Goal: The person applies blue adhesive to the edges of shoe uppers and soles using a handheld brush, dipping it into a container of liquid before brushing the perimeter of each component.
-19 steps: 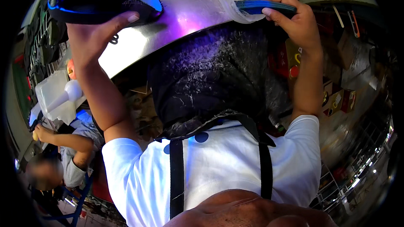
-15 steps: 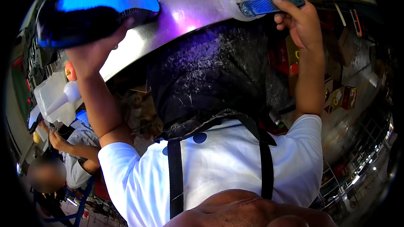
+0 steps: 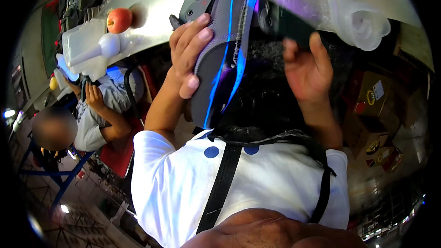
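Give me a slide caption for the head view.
Left hand grips a grey shoe; right hand holds a dark brush.

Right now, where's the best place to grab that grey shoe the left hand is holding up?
Probably around the grey shoe's middle, coming from its left side, as the left hand already does. It stands nearly upright with the sole edge facing right, so fingers can wrap the padded grey side there.

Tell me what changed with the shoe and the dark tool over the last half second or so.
The left hand has swung the grey shoe from the upper left into the centre, sole edge now upright. The right hand has brought its dark tool down beside the shoe. Both grips are unchanged, and the apple now shows on the metal table.
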Motion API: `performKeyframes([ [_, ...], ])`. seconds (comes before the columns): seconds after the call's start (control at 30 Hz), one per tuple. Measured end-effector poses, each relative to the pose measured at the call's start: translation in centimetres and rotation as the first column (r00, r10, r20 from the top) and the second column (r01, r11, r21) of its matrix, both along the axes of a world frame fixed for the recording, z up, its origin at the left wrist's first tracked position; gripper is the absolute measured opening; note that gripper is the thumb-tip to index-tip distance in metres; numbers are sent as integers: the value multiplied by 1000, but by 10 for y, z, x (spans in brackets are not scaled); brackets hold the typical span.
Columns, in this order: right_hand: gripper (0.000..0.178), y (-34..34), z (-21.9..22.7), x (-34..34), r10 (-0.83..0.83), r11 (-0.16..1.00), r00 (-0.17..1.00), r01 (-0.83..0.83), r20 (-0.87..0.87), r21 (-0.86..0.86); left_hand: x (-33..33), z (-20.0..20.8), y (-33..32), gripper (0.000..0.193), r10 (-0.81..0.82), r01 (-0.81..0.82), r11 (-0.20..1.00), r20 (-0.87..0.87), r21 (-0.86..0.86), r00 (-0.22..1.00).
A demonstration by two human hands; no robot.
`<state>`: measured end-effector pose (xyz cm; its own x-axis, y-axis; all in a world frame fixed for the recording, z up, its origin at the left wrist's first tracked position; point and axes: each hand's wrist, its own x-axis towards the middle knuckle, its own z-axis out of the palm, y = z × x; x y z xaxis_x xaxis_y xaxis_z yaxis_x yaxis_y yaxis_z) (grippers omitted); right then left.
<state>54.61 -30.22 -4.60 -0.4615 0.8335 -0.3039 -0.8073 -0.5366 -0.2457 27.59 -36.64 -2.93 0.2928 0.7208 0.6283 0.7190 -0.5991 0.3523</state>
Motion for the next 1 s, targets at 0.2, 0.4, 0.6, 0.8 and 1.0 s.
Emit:
performKeyframes([
  [0.2, 35, -16, -2, -14, -58, 884, 970, -60, 236, 464, 10, -15, 8, 58, -18, 37, 966, -77, 255, 997],
  [0.4, 32, -11, 24, 35, 107, 550, 914, -382, 390, 743, 7, -19, 2, 78, 18, -5, 972, -53, 236, 998],
  [0.6, 29, 40, 6, 13, -69, 772, 893, -235, 445, 591, 2, -18, 6, 85, -45, 70, 970, -111, 233, 993],
  [0.8, 31, 21, 21, 24, -237, 406, 862, -330, 447, 852, 2, -16, 8, 76, -81, 106, 964, -109, 243, 991],
  [1.0, 30, 17, 17, 28, -208, 417, 879, -318, 430, 851, -2, -14, 12, 68, -130, 158, 955, -127, 250, 983],
])
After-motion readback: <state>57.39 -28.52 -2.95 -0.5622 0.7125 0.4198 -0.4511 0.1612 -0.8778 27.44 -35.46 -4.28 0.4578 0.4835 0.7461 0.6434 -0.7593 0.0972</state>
